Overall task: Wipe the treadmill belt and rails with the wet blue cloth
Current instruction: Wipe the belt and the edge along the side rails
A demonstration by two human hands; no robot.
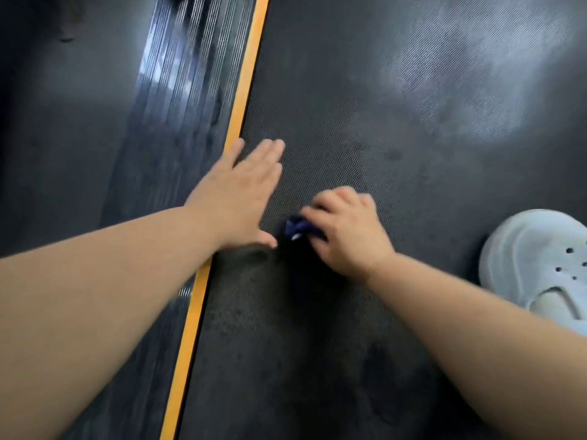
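Our right hand [346,231] grips the blue cloth [297,228] on the belt [349,106], our left hand [241,192] lies flat, fingers [270,152] straight, by the yellow stripe [244,87], 1 white shoe [536,265] nearby.

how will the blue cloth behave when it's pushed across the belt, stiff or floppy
Probably floppy: the blue cloth is bunched into a small wad under the right hand, so it would likely droop if lifted. It will likely drag rather than slide, since the belt has a fine gridded texture. Crumpled that small, it seems light.
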